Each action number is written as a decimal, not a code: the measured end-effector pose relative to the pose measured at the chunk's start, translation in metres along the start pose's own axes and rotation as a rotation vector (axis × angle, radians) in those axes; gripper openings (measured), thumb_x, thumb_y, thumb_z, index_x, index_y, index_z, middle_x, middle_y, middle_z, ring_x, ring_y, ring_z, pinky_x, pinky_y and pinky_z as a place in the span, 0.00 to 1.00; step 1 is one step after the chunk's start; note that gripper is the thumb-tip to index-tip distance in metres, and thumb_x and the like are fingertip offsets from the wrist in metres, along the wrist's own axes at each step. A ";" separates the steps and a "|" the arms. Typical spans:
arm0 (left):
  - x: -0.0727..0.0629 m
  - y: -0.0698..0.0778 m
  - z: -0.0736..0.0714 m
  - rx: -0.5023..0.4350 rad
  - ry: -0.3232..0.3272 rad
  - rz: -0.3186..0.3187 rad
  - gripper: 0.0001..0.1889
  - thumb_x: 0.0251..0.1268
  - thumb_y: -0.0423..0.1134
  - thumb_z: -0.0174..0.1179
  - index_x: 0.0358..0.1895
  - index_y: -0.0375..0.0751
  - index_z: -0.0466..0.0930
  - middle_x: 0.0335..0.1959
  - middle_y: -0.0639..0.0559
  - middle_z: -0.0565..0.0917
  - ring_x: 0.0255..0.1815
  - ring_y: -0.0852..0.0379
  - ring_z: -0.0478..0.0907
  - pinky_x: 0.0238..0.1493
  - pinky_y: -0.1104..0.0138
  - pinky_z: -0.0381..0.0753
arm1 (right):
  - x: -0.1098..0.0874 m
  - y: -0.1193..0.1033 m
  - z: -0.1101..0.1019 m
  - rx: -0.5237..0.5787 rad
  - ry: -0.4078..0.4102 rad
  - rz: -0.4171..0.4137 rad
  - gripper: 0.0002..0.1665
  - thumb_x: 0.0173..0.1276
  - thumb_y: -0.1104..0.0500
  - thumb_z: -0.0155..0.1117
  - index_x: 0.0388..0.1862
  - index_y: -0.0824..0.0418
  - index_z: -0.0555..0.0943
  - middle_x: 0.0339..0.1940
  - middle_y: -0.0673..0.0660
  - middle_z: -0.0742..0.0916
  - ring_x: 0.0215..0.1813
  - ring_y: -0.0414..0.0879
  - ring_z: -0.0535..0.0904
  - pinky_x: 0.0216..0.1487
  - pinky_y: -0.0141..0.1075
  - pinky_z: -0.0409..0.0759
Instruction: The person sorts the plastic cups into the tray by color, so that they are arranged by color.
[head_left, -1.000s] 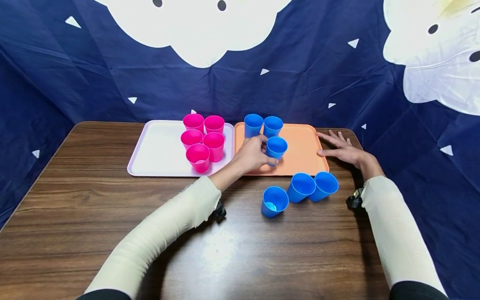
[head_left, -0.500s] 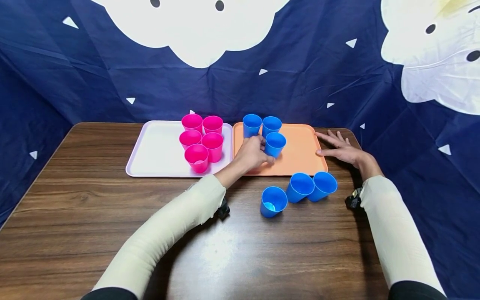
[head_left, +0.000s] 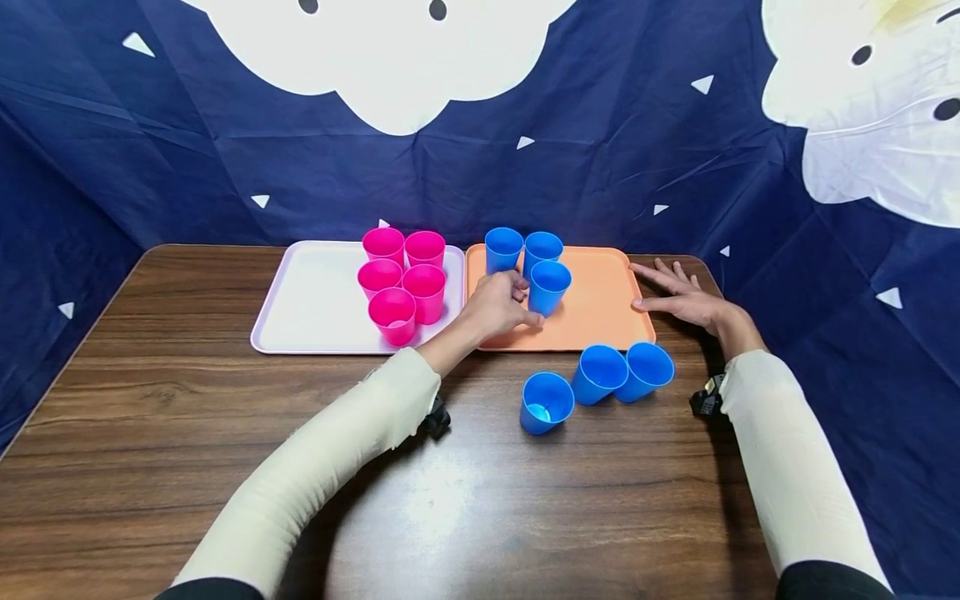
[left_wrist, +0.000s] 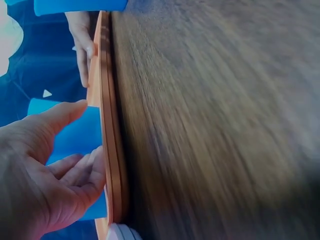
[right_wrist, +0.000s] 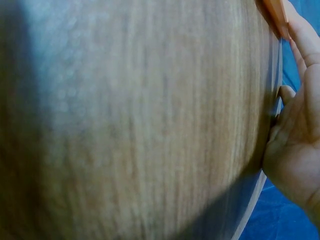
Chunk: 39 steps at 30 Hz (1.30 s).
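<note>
In the head view a blue cup (head_left: 550, 287) stands upright on the orange tray (head_left: 600, 292), in front of two other blue cups, one being the back left cup (head_left: 503, 250). My left hand (head_left: 497, 307) is just left of that front cup, thumb and fingers spread apart and not gripping it. The left wrist view shows the hand (left_wrist: 45, 170) with a gap between thumb and fingers, the blue cup (left_wrist: 80, 130) behind them. Straight fingers of my right hand (head_left: 693, 304) touch the tray's right edge; the right wrist view shows this hand (right_wrist: 300, 120) partly.
Several pink cups (head_left: 393, 315) stand on the right half of a white tray (head_left: 307, 300), which adjoins the orange one. Three more blue cups, including the nearest cup (head_left: 547, 403), stand on the wooden table (head_left: 187, 433) in front. A blue curtain (head_left: 315, 167) hangs behind.
The front blue cup has moved slightly back, nearer the two behind it. My left hand has let go of it and drawn a little left. The right hand stays at the tray's edge.
</note>
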<state>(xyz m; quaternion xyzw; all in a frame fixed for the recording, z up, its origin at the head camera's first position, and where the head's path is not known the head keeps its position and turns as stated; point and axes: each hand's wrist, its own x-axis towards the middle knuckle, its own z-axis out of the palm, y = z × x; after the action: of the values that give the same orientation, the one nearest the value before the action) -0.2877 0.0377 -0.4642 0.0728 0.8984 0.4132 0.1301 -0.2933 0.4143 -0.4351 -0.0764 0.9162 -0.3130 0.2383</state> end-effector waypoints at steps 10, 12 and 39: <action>-0.036 0.003 -0.020 -0.030 -0.047 0.023 0.34 0.55 0.47 0.90 0.62 0.42 0.84 0.54 0.49 0.89 0.56 0.51 0.86 0.59 0.62 0.89 | 0.002 0.003 -0.001 -0.001 -0.002 0.000 0.52 0.89 0.44 0.64 0.98 0.43 0.46 0.96 0.62 0.28 0.92 0.68 0.10 0.84 0.74 0.08; -0.055 0.013 -0.029 -0.058 -0.062 0.037 0.33 0.58 0.43 0.89 0.64 0.39 0.84 0.55 0.46 0.90 0.57 0.49 0.86 0.63 0.60 0.89 | 0.002 0.003 -0.001 -0.004 -0.003 0.001 0.52 0.89 0.43 0.64 0.98 0.43 0.46 0.96 0.61 0.28 0.92 0.68 0.10 0.84 0.74 0.08; -0.140 0.010 -0.035 -0.081 -0.394 0.239 0.39 0.51 0.32 0.87 0.71 0.36 0.83 0.57 0.44 0.88 0.54 0.53 0.85 0.56 0.69 0.88 | 0.002 0.001 -0.001 -0.018 -0.006 0.004 0.52 0.89 0.43 0.63 0.98 0.42 0.45 0.96 0.61 0.28 0.92 0.69 0.10 0.84 0.74 0.09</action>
<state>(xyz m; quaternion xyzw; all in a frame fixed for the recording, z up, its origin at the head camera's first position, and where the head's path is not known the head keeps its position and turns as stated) -0.1642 -0.0143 -0.4100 0.2526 0.8234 0.4391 0.2557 -0.2950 0.4152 -0.4362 -0.0778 0.9183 -0.3041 0.2411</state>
